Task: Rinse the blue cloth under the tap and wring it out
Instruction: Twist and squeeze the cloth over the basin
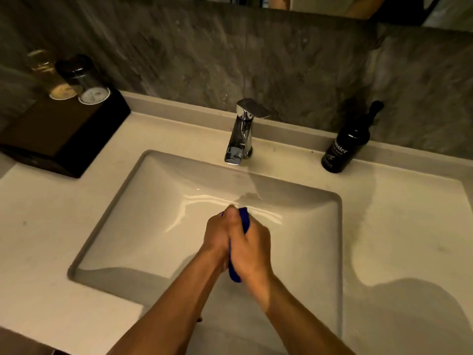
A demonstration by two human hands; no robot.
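Note:
The blue cloth (244, 219) is bunched into a tight roll between both my hands, held over the middle of the white rectangular sink (133, 198). My left hand (216, 233) and my right hand (252, 245) press together around it, and only its top end and a lower tip at the wrists show. The chrome tap (242, 131) stands at the back of the sink, well beyond my hands. I see no water stream from its spout.
A black pump bottle (345, 147) stands on the counter right of the tap. At the back left a dark box (64, 139) carries two upturned glasses (84, 80). The pale counter (409, 226) surrounds the sink, with a grey stone wall behind.

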